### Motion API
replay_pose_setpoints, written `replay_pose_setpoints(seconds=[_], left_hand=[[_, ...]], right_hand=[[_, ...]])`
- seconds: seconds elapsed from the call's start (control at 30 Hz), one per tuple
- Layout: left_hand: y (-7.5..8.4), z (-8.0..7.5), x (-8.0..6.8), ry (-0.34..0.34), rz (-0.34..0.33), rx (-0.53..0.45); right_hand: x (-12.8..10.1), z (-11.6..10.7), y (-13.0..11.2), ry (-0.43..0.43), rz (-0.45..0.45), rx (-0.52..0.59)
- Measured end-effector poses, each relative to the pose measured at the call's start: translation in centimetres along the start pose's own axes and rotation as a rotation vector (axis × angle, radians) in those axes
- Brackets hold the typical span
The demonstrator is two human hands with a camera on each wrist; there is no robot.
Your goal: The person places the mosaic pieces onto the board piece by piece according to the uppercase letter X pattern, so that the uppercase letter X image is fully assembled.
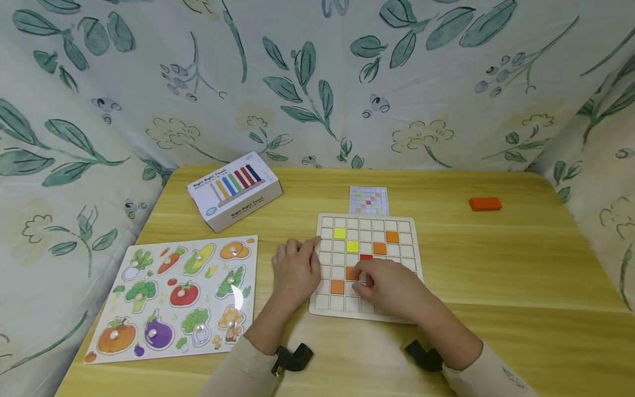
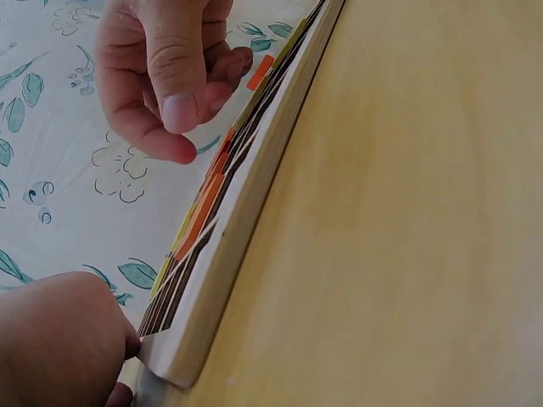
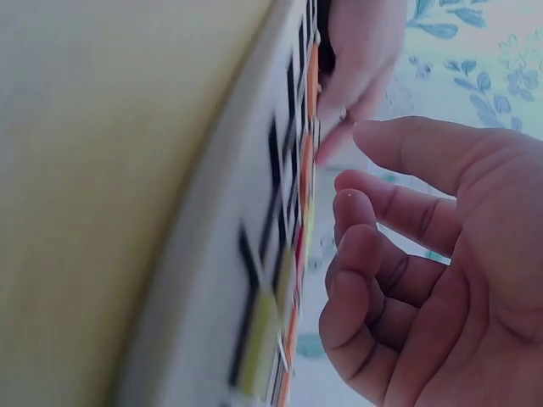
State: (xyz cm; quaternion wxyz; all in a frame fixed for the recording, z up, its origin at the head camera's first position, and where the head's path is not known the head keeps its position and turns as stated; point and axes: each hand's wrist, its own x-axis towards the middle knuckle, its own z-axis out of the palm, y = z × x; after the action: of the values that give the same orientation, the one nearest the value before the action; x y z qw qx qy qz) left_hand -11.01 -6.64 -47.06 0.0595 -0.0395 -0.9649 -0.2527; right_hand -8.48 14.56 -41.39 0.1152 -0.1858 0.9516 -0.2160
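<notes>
From the head camera, a square grid board point(image 1: 366, 267) lies flat in the middle of the table point(image 1: 496, 264). Its sides run straight with the table edges, and it is about as wide as it is long. Yellow, orange and red tiles sit in some squares. The left hand point(image 1: 296, 271) rests at the board's 9 o'clock edge, fingers fairly straight and touching the rim. The right hand point(image 1: 392, 286) lies over the board at about 6 o'clock, fingers bent down by an orange tile point(image 1: 351, 273). I cannot tell if it holds a tile. A small card point(image 1: 369, 200) lies just past the board at 12 o'clock. A box point(image 1: 234, 190) stands at 10 o'clock, a veggie puzzle point(image 1: 176, 298) at 8 o'clock, and an orange block point(image 1: 485, 204) well apart at 2 o'clock.

From the left wrist camera, the board point(image 2: 229, 246) shows edge-on, running slantwise up the picture. The left hand point(image 2: 59, 335) touches its near corner. The right hand point(image 2: 170, 72) hangs above the tiles with curled fingers.

From the right wrist camera, the view is blurry. The right hand point(image 3: 424, 254) is loosely curled beside the board point(image 3: 254, 254), pinching nothing I can see.
</notes>
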Motion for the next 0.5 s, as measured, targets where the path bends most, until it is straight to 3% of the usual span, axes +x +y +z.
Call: replay_pose_setpoints(seconds=[0.3, 0.5], left_hand=[[-0.2, 0.0, 0.1, -0.017, 0.0, -0.004], [-0.1, -0.9, -0.3, -0.043, -0.001, -0.033]], right_hand=[[-1.5, -3.4, 3.3, 0.005, 0.132, 0.003], [-2.6, -6.0, 6.2, 0.031, 0.241, -0.007]])
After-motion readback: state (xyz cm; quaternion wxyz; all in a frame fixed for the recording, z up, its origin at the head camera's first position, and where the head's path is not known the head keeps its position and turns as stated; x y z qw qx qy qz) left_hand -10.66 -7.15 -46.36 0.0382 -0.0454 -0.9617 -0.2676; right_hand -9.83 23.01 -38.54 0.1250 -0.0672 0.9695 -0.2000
